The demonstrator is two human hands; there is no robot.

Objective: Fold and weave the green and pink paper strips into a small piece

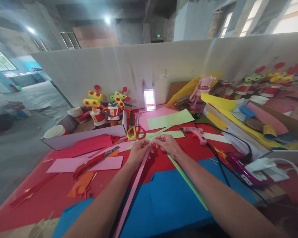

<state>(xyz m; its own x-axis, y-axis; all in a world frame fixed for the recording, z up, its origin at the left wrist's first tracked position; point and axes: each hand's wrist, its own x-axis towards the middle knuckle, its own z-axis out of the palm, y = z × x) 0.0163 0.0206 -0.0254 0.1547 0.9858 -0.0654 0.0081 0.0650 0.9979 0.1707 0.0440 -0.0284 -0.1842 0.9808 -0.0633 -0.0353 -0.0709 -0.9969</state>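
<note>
Both hands meet at mid-table with fingertips pinched close together. My left hand [139, 151] is closed on a long pink paper strip [136, 186], which trails down toward me. A pale green paper strip [187, 181] passes by my right hand [168, 145], whose fingers are closed on it near the pink strip's end. The two strips come together at the fingertips; whether they are joined there I cannot tell. Just beyond the hands lie scissors [136, 130] with one yellow and one red handle. A pink glue gun [197, 134] rests to the right.
Paper-cup robot figures [97, 114] stand in a white box [89, 137] at left. A utility knife [96, 162] lies on pink paper. Blue paper [173, 198] covers the near table. At right are a purple power strip [247, 170] with cables and a box of coloured paper [238, 135].
</note>
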